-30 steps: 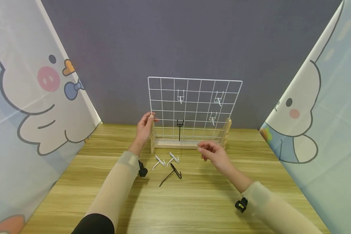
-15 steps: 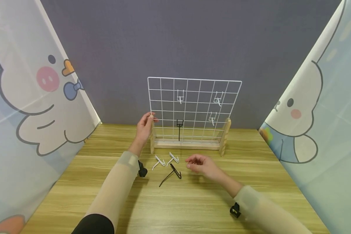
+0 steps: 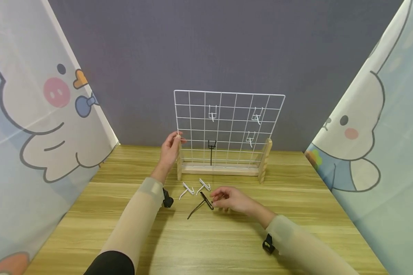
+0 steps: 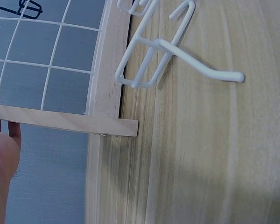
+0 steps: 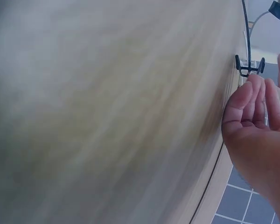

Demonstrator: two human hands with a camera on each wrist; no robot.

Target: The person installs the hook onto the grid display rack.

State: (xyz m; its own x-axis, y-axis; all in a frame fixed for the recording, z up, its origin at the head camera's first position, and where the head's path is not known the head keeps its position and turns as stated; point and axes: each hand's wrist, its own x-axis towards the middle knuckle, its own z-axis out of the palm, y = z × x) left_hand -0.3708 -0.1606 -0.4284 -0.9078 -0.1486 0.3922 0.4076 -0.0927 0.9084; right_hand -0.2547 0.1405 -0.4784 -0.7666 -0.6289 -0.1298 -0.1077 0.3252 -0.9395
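Observation:
A white wire grid panel [image 3: 226, 118] stands upright in a wooden base [image 3: 220, 169]. My left hand [image 3: 169, 151] grips the left wooden post of this stand, its thumb in front and fingers behind. On the table lies a black wire hook [image 3: 201, 204]. My right hand [image 3: 232, 200] is at its right end, fingers loosely bent and fingertips close to the prongs; whether they touch is hard to tell. In the right wrist view, the black hook [image 5: 248, 66] appears just beyond the fingertips. Two white hooks [image 3: 187, 190] lie behind it, one large in the left wrist view [image 4: 158, 51].
Several hooks hang on the grid: a black hook [image 3: 211, 151] low down and white hooks, one at the upper right [image 3: 257, 116]. A grey wall [image 3: 206, 46] rises behind the wooden table [image 3: 227, 236]. Cartoon-printed cloths [image 3: 55, 114] flank both sides.
My right hand has come down and left from the base's front edge to the black hook on the table. My left hand has stayed on the post.

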